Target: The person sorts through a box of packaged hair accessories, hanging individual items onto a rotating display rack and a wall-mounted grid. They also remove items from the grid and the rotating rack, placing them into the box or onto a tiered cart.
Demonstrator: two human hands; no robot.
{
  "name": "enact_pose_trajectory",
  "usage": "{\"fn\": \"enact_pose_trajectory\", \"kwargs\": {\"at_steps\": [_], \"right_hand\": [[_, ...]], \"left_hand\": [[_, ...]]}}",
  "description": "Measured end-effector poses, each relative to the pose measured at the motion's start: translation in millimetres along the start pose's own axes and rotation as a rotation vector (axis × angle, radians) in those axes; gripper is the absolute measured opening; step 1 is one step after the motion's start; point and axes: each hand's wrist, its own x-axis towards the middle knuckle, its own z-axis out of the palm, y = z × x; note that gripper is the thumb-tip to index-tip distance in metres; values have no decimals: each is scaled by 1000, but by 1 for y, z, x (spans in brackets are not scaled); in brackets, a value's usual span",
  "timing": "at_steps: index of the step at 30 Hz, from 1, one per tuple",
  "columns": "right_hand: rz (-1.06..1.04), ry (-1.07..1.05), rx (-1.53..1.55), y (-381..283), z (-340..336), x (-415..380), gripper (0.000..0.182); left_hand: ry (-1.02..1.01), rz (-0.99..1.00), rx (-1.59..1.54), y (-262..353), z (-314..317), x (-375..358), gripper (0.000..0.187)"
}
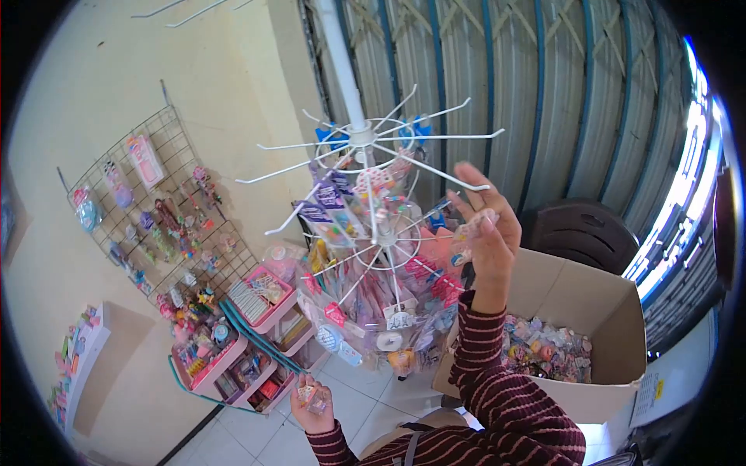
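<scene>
My right hand [497, 241] is raised beside the upper tier of a white rotating display rack [363, 133]. Its fingers pinch a small clear plastic packet [476, 224], just below the tip of one bare hook [454, 177]; I cannot make out what the packet contains. Low in the view, my left hand [312, 408] is closed around another small clear packet [316, 402] with something light and orange inside. Below the upper hooks, the rack's lower tier carries many bagged trinkets [388, 311], some hidden behind the hooks.
An open cardboard box [571, 291] of small packets stands at the right, with a dark plastic chair [587, 233] behind it. Pink tiered shelves [225, 361] are left of the rack. A wire grid [167, 124] with hanging trinkets is against the wall.
</scene>
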Motion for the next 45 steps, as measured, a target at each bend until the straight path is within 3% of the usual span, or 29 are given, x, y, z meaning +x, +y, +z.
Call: {"fn": "enact_pose_trajectory", "kwargs": {"at_steps": [6, 8, 10, 15, 27, 34, 40, 45], "right_hand": [[85, 5, 66, 1, -11, 11, 17], [219, -86, 83, -5, -11, 12, 18], [179, -58, 66, -10, 0, 12, 16], [-14, -115, -360, -19, 13, 12, 12], [96, -85, -508, -21, 19, 17, 23], [214, -27, -431, -24, 19, 18, 21], [162, -33, -537, 24, 6, 22, 13], [-236, -9, -1107, 69, 5, 29, 10]], "left_hand": [[-54, -29, -12, 0, -2, 2, 28], [-13, -23, -8, -2, 1, 1, 28], [29, -7, -8, -3, 4, 2, 28], [3, -25, 15, -4, -1, 2, 28], [-16, -45, -9, -3, -1, 0, 28], [7, -33, 2, -5, 5, -2, 27], [27, 14, 19, -13, 24, -2, 34], [-236, -151, 129, -28, 68, -6, 68]]}}
